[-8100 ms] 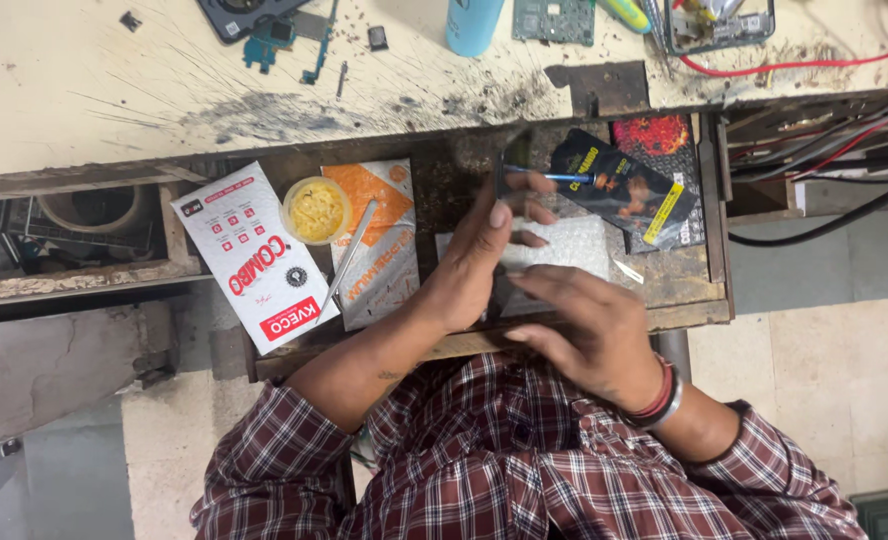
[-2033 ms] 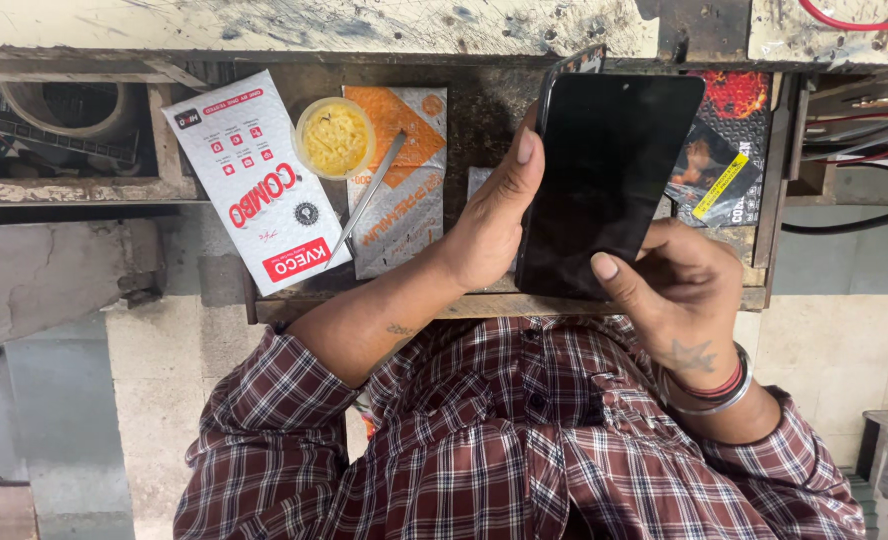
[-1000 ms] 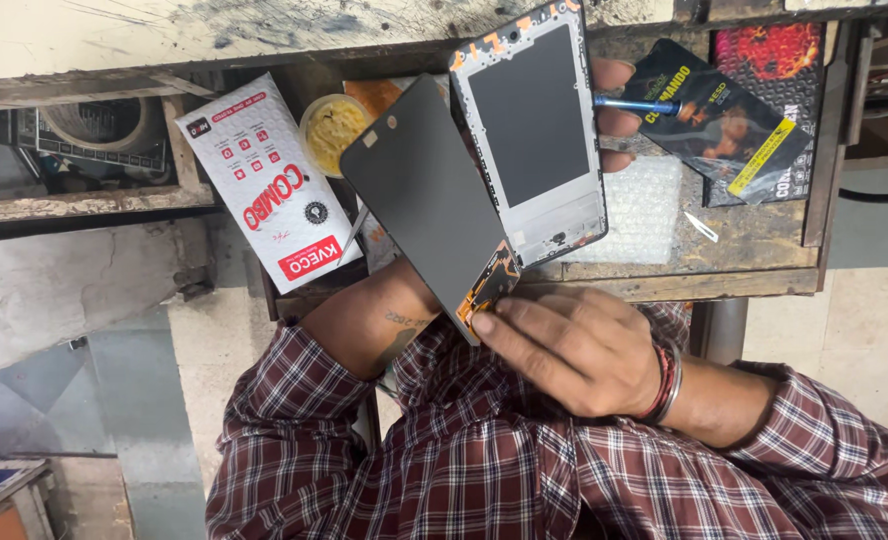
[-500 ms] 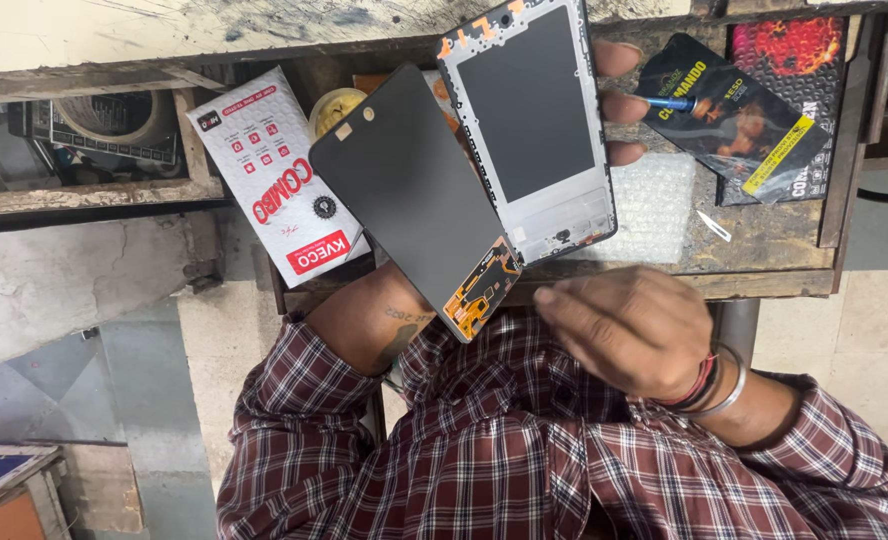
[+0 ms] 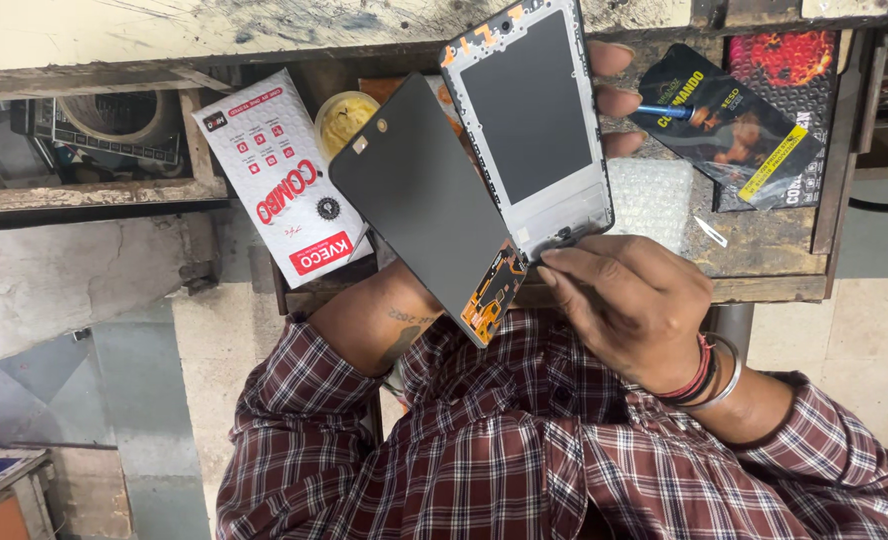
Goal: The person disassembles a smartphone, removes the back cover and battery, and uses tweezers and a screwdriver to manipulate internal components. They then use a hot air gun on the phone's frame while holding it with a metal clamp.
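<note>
The right hand point(image 5: 632, 305), with a red thread band and one metal bangle at the wrist, has its fingertips pinched narrow at the lower edge of a grey phone frame with a dark rectangular centre panel point(image 5: 529, 115). What they pinch there is too small to make out. The left hand point(image 5: 609, 95) is mostly hidden behind that frame; three of its fingertips curl round the frame's right edge, so it grips the frame from behind and holds it up over the open wooden drawer point(image 5: 764, 285).

One flat black display panel point(image 5: 414, 195) leans out from the frame to the left, joined to it only near the bottom, where an orange flex strip with small black parts point(image 5: 494, 290) shows on the panel's lower end. Frame and panel together form a narrow V, open at the top.

The drawer lies below the worn, paint-stained bench top point(image 5: 164, 30). In it, counted: one white packet with red print point(image 5: 284, 175) at the left, touching the panel's edge in the view; one small round tub of yellow paste point(image 5: 342, 115), partly covered by the panel; one sheet of clear bubble wrap point(image 5: 654, 195) just right of the frame; two dark printed packets, one black with a yellow stripe point(image 5: 734, 130) lying over one with a red pattern point(image 5: 784, 55); one blue-handled tool point(image 5: 664, 112) by the left fingers; and one small pale sliver point(image 5: 709, 232) on the drawer floor. Both sleeves are maroon plaid.
</note>
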The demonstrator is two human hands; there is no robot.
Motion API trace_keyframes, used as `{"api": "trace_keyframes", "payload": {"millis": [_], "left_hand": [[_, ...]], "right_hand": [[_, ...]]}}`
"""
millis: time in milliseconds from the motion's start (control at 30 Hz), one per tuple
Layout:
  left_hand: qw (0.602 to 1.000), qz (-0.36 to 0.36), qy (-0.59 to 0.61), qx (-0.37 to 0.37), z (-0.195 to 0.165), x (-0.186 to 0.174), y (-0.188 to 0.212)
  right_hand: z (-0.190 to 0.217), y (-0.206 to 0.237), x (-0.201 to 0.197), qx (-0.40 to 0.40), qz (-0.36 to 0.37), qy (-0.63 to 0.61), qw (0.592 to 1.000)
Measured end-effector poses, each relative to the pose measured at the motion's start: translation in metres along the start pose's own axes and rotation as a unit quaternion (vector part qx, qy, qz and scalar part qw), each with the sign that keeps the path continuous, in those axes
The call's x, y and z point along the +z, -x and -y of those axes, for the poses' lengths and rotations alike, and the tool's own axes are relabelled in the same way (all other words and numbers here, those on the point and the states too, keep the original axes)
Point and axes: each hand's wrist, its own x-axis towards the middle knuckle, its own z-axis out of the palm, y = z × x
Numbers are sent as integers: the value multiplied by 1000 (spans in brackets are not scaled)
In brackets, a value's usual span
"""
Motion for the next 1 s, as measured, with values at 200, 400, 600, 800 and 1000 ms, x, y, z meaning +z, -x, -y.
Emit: {"api": "trace_keyframes", "payload": {"millis": [200,400,600,800,1000], "left_hand": [[1000,0,-4,15,0,-3,-2],[1000,-2,-12,24,-1,-2,-3],[999,-1,-11,38,-3,4,-6],[996,-28,-34,78,-2,7,-3],[997,16,-1,74,-9,-7,-11]], "right_hand": [[2,-8,0,25,18,-7,1000],[3,-14,0,52,41,-24,998],[5,-20,-3,56,71,12,996],[11,-22,-4,12,60,88,994],[10,-19,-2,-50,46,137,988]]}}
